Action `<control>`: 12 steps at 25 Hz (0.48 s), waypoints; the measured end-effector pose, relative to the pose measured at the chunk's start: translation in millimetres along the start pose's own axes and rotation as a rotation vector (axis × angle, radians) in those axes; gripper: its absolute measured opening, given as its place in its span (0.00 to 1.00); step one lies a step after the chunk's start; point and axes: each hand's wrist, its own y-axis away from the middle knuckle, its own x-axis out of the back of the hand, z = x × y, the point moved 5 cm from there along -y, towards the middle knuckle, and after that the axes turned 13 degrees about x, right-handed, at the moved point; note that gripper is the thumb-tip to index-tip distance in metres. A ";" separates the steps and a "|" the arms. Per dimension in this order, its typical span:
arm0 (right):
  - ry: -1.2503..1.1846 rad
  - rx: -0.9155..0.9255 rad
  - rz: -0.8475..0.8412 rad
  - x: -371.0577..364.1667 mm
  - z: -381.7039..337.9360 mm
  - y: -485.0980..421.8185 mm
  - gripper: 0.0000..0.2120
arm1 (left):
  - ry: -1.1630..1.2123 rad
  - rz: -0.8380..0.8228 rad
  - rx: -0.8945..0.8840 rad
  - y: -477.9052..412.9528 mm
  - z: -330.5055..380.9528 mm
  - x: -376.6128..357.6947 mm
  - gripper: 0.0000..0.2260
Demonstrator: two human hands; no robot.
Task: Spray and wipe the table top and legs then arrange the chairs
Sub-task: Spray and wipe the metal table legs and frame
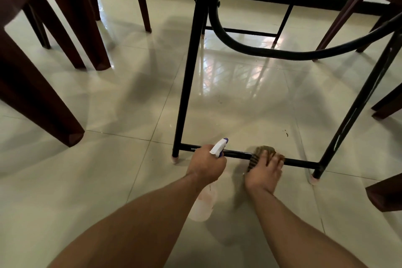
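- Wiping the low crossbar (300,162) of the bench frame looks like your step in hand. Your right hand (264,173) holds the cloth (256,155) on top of the crossbar, fingers (263,158) folded over it.
- Your left hand (206,164) sits just left of the cloth, against the crossbar. Its fingers are wrapped round the neck of the spray bottle (203,202), whose body hangs on your side of the crossbar.
- Hard pressure could skid the bench leg (187,85) at the crossbar's left end across the glossy floor (108,169).
- A careless squeeze would wet the tiles below the crossbar and leave them slick.
- The cloth covers only a short stretch, so both crossbar ends may get missed.
- Chair legs (71,130) stand well left of the crossbar and could catch your elbow.
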 end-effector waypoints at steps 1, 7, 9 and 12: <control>0.014 0.049 -0.028 -2.3 -22.7 2.8 0.32 | 0.008 0.007 -0.005 -0.9 -2.9 5.5 0.04; 0.089 0.775 -0.050 -29.7 -91.8 -0.8 0.33 | 0.008 0.067 -0.042 1.5 -20.1 42.5 0.04; 0.125 0.376 0.087 -27.1 -70.4 3.8 0.29 | 0.004 0.088 -0.043 1.9 -31.2 55.9 0.06; 0.097 0.451 0.079 -43.9 -119.7 27.1 0.34 | 0.020 0.118 -0.018 -1.1 -42.0 80.7 0.08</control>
